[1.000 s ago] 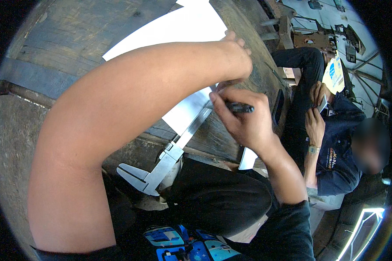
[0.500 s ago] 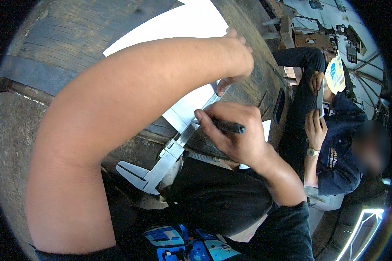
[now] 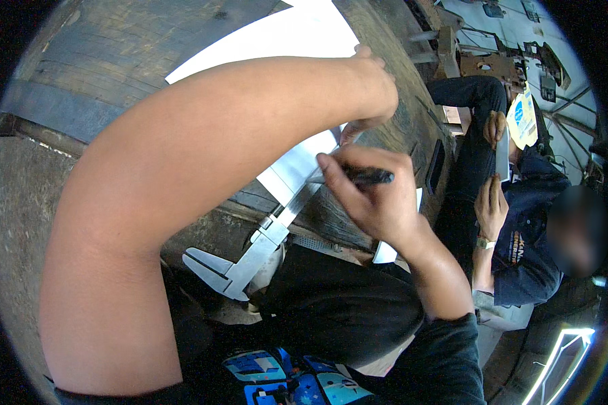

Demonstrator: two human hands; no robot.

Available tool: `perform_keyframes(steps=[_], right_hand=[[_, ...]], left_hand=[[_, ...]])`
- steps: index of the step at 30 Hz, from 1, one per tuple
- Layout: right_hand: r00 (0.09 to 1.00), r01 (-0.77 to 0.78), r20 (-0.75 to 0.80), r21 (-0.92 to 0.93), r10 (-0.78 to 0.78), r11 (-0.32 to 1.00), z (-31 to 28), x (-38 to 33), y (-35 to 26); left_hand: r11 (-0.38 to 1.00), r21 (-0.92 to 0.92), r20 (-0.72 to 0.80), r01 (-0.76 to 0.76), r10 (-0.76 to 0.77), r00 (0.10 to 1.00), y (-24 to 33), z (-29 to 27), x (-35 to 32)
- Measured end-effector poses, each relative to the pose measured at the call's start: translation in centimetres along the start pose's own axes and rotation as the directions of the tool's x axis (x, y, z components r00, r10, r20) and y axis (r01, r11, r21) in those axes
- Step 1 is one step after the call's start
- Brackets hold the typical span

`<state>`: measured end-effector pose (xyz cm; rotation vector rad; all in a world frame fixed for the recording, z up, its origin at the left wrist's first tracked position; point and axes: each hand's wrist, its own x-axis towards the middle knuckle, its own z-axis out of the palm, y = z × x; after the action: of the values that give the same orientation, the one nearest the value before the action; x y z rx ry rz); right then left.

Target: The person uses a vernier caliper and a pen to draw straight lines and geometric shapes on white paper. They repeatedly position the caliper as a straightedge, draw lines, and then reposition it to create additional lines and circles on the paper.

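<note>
Over the counter (image 3: 101,71), your right hand (image 3: 384,199) grips pen (image 3: 373,176); left hand (image 3: 377,93) spread at paper (image 3: 284,46); light pressure could skew caliper (image 3: 271,233).

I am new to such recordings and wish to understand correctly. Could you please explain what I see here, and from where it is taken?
There is no machine: these are a person's bare hands, seen from a wide camera worn on the head, so edges look curved. On a wooden bench lies white paper. A metal vernier caliper sticks out over the bench's near edge. The left hand is at the paper's right side; the right hand holds a black pen. At right sits another person.
</note>
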<state>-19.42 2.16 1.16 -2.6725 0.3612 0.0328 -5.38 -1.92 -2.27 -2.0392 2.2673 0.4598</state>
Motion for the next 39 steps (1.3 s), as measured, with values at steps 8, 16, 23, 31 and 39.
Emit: perform_keyframes(steps=[8,16,23,31,39], right_hand=[[0.999,0.036,-0.004,-0.009,-0.036,0.999,-0.1,0.4,0.5],[0.982,0.143,0.107,0.100,-0.153,0.985,0.5,-0.4,-0.6],[1.000,-0.008,-0.006,0.023,0.008,1.000,0.5,0.3,-0.2],[0.994,0.042,0.098,0.097,-0.052,0.994,0.7,0.0,-0.7],[0.991,0.092,0.086,0.145,-0.105,0.985,1.0,-0.3,-0.8]], left_hand=[[1.000,-0.013,0.011,-0.007,0.007,1.000,-0.2,0.0,0.1],[1.000,0.023,0.004,-0.002,0.002,1.000,0.1,0.3,0.3],[1.000,0.007,0.016,-0.004,0.004,1.000,-0.1,0.3,0.4],[1.000,-0.014,0.028,-0.006,0.006,1.000,0.0,0.2,0.4],[1.000,-0.005,-0.061,-0.014,0.013,0.998,0.2,0.8,0.0]])
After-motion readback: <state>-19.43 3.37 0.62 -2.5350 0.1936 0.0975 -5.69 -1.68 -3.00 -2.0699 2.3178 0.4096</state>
